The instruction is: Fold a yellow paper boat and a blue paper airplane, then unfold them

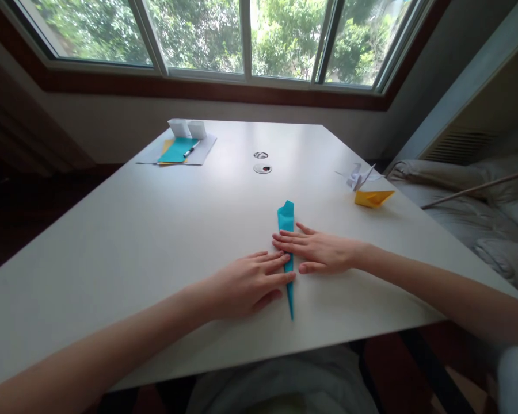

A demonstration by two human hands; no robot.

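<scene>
Near edge of the white table: left hand lies flat, fingers extended, fingertips pressing the narrow folded teal paper. Right hand likewise flat and unclenched, fingers laid across the same strip from the opposite side. The paper's point lies close to the near edge. Wide bare surface to the left. Farther right, a yellow paper boat and white folded figure near the right edge. Far left, stacked sheets with a pen. No legible writing.

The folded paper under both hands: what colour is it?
Teal blue, the folded paper in the head view.
</scene>
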